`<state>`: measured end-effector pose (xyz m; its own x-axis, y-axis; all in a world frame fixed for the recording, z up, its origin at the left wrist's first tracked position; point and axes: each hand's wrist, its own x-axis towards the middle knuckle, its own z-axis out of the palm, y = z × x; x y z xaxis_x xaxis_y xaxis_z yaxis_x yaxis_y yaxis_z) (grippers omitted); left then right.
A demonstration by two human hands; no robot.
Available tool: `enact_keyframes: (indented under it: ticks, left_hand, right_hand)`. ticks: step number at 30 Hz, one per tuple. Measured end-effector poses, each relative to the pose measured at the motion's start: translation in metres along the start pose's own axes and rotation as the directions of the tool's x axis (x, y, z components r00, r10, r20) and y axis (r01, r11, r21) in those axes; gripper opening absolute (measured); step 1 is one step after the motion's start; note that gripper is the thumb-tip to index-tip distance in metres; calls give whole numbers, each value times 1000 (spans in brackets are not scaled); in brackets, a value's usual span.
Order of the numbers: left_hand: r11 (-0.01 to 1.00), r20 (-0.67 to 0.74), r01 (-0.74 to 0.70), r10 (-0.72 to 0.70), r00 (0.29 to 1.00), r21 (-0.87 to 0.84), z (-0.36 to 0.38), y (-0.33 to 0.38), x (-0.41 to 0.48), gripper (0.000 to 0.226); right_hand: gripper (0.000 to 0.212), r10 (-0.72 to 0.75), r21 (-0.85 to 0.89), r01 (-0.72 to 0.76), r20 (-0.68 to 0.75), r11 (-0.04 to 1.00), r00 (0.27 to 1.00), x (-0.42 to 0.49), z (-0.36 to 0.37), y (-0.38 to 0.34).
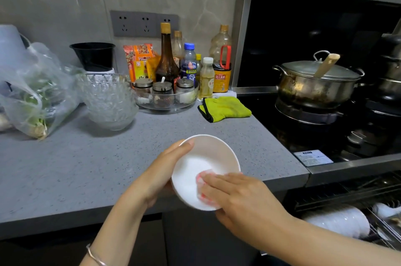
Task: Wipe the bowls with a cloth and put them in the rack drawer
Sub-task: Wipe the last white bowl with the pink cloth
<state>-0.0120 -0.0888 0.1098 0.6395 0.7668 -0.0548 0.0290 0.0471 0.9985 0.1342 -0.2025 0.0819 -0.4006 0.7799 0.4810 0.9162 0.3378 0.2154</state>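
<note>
My left hand (158, 174) grips a white bowl (201, 157) by its left rim and holds it tilted above the counter's front edge. My right hand (240, 198) presses a pink-and-white cloth (202, 181) against the bowl's inside, the thumb under the rim. A stack of clear glass bowls (108, 100) stands on the grey counter (86, 168) to the left. At the lower right the rack drawer (377, 222) is open, with white bowls (340, 220) in it.
Bottles, seasoning packets and a glass tray of spice jars (167, 96) line the back wall. A yellow-green cloth (223, 109) lies by the stove. A steel pot (316, 83) sits on the burner. A plastic bag of greens (32, 92) lies at the left.
</note>
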Motion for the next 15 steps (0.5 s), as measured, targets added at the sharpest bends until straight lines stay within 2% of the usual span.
enact_keyframes:
  ticks: [3,5,7,8,10,13,14,15]
  left_hand:
    - [1000,-16,-12,12,1000,-8,5,4,-5,28]
    - [1000,-7,-3,3,1000,-13,8,6,-8,29]
    - [999,-54,-44,43,998,-9,6,7,-7,29]
    - [997,-86,-74,74,994,2,6,8,-7,28]
    - [992,-131,-124,126,983,23,4,11,-6,27]
    - [987,-162,-163,162,973,7,5,11,-5,28]
    - [986,-166,-165,163,972,1,7,12,-6,28]
    - [987,-167,-162,159,973,-2,8,12,-6,28]
  right_hand:
    - [55,-24,52,23,16,998,1000,9,-5,-7]
    - [61,-2,-44,5,69,999,998,15,-3,-3]
    - [68,90,-158,-70,123,985,988,20,-2,4]
    - [67,126,-199,-97,139,975,982,22,-3,7]
    - [53,124,-268,-90,109,959,986,22,-2,7]
    - [32,29,-186,-32,-17,982,999,23,-5,2]
    - [34,-1,-111,-3,-34,994,999,23,-7,3]
    - [46,-30,-52,28,-30,998,999,23,-7,4]
